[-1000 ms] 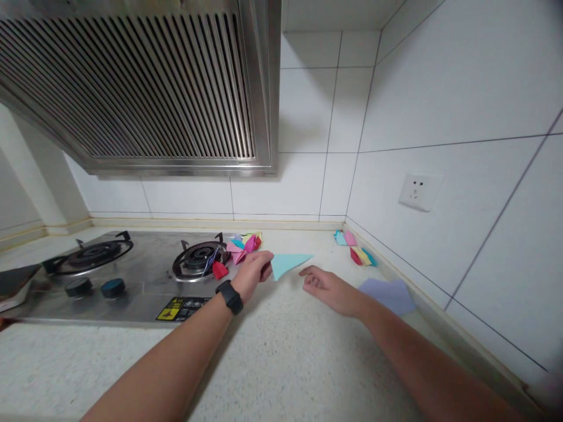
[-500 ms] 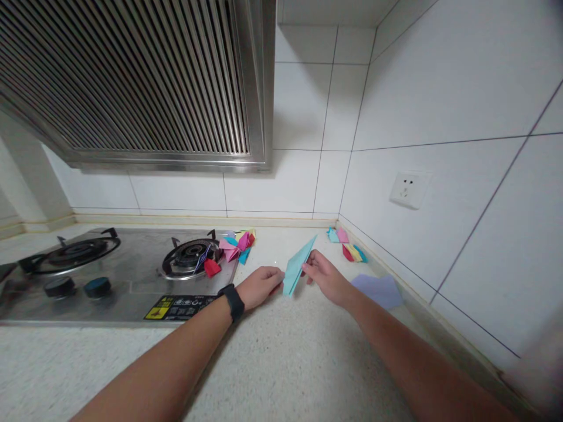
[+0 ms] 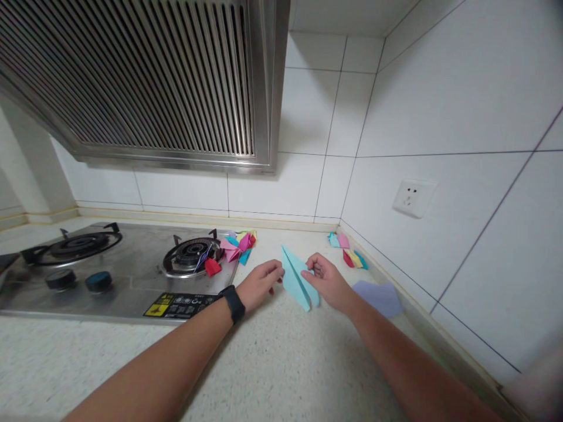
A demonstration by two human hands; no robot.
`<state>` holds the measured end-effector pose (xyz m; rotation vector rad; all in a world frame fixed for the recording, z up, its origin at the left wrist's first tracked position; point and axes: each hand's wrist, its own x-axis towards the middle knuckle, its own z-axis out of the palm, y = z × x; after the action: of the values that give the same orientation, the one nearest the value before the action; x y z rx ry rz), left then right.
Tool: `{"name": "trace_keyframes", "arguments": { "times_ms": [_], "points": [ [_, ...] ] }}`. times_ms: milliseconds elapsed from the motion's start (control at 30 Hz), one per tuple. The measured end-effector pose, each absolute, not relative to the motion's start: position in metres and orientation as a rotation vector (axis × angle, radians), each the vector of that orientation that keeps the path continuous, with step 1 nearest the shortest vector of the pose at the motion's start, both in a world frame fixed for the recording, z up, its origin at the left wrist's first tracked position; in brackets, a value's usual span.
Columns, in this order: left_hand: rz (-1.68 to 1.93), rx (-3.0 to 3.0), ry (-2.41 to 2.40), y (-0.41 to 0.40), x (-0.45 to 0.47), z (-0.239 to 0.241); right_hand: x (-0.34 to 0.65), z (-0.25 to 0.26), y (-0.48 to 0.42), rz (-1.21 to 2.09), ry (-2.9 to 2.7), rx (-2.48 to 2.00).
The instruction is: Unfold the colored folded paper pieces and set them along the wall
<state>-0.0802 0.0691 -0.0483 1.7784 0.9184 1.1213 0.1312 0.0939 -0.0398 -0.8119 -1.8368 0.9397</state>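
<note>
A light-blue folded paper [image 3: 295,284] stands out over the worktop between my hands, its sharp point toward the wall and its two long flaps parted by a crease. My left hand [image 3: 260,285], with a black watch [image 3: 233,303] on the wrist, is closed at the paper's left edge, thumb and forefinger pinching it. From the other side my right hand [image 3: 329,282] grips the right flap between thumb and curled fingers. Some of the right hand's fingertips are hidden.
Left of me is a gas stove [image 3: 136,275], with several colourful folded papers [image 3: 237,246] by its right burner. More folded papers [image 3: 352,258] and a purple sheet [image 3: 379,298] lie along the right wall. A range hood [image 3: 268,117] hangs above.
The light-blue paper has turned, its point swinging from upper right to upper left, and its flaps now show apart. Both hands stay close to it. The view has tilted slightly.
</note>
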Motion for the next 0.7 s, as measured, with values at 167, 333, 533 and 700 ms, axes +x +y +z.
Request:
{"name": "trace_keyframes", "arguments": {
  "times_ms": [167,333,533,700],
  "points": [
    [1.166,1.789,0.97,0.076,-0.083,-0.055,0.13,-0.037,0.093,0.938,-1.811,-0.826],
    [1.24,1.729,0.986,0.084,-0.087,-0.058,0.14,-0.037,0.102,0.887,-1.746,-0.859],
    [1.271,1.723,1.043,0.088,-0.091,-0.059,0.149,-0.037,0.11,0.852,-1.715,-0.873],
    [1.293,1.698,1.039,0.09,-0.092,-0.061,0.15,-0.04,0.112,0.856,-1.715,-0.877]
  ]
}}
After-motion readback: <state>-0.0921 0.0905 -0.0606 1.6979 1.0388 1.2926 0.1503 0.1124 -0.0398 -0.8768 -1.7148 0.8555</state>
